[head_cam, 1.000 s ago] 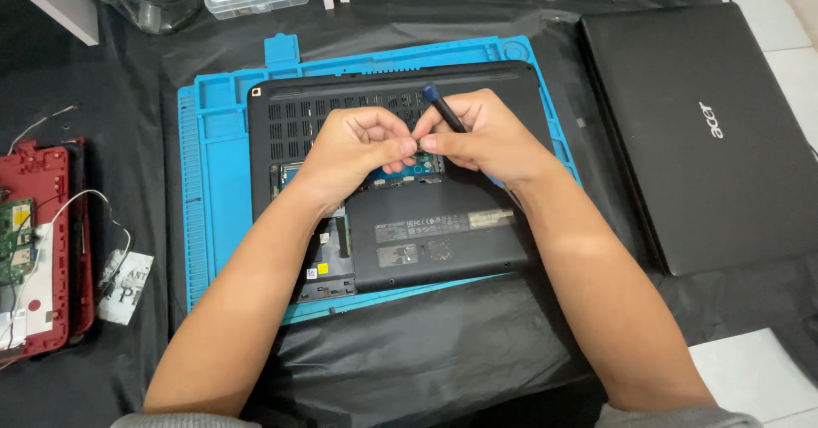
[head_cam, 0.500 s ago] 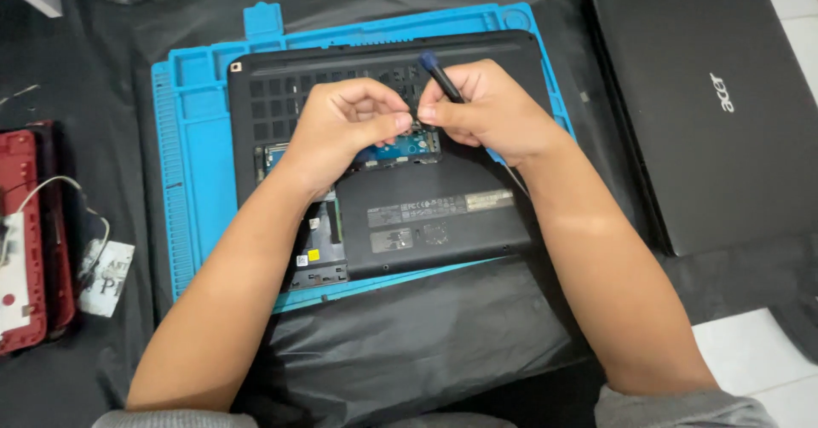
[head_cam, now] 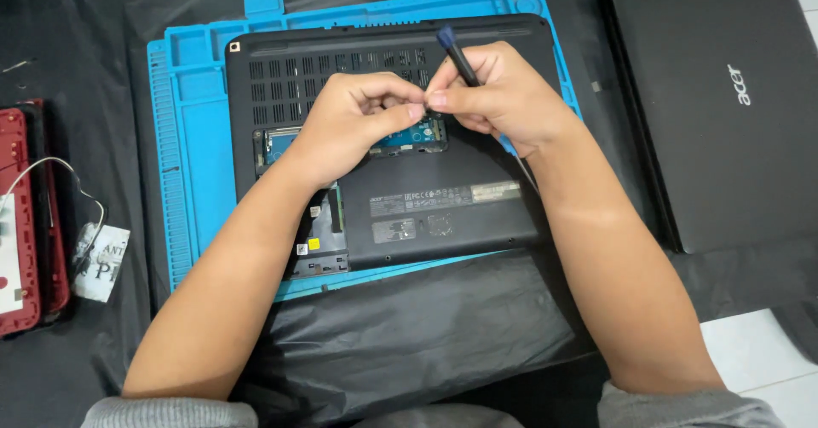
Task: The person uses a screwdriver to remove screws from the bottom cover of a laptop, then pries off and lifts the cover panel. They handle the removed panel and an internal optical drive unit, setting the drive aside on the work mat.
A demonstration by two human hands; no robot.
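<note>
The laptop (head_cam: 400, 138) lies upside down on the blue mat (head_cam: 196, 138), toward the far edge of the tabletop (head_cam: 77, 79), with a panel open in its base so that a green circuit board (head_cam: 409, 136) is exposed. Over that opening both hands are kept together, much as half a second and a second ago; only the view has drifted, so the work at the board is judged to be continuing, not finished. The left hand (head_cam: 349, 121) is closed in a pinch, thumb and fingertips meeting the other hand just above the board; what is pinched cannot be made out. The right hand (head_cam: 503, 96) is closed around a dark tool with a blue tip (head_cam: 456, 53), which is held slanting up and away. A second, closed black laptop (head_cam: 716, 104) lies toward the right edge, and a red device (head_cam: 21, 215) with a white wire by the left edge.
</note>
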